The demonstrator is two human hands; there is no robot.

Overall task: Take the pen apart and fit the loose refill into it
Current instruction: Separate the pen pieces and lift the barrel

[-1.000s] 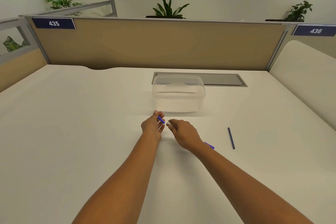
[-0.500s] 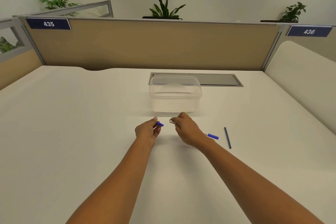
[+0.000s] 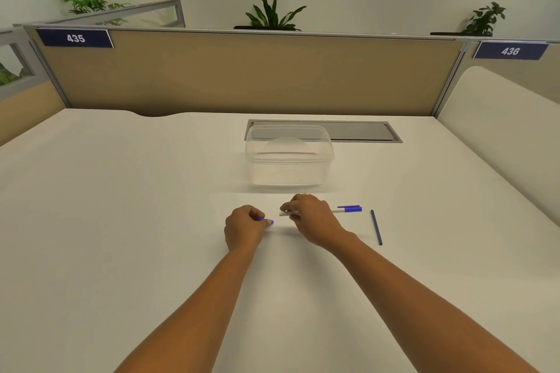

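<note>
My right hand (image 3: 312, 218) grips the white pen barrel (image 3: 288, 213), which lies level across the table; its blue clip end (image 3: 351, 209) sticks out to the right of the hand. My left hand (image 3: 244, 225) is closed on a small blue end piece (image 3: 268, 221), held a short gap to the left of the barrel's open end. A thin dark blue refill (image 3: 376, 227) lies loose on the white table (image 3: 121, 221), to the right of my right hand.
A clear plastic container (image 3: 289, 157) with a lid stands just beyond my hands. Behind it is a grey cable hatch (image 3: 363, 132), then the tan partition (image 3: 242, 76). A cream side panel (image 3: 500, 118) rises at the right.
The hands have drawn apart: the blue end piece in my left hand has come away from the barrel. The barrel has turned level, so its blue clip end now shows to the right.
</note>
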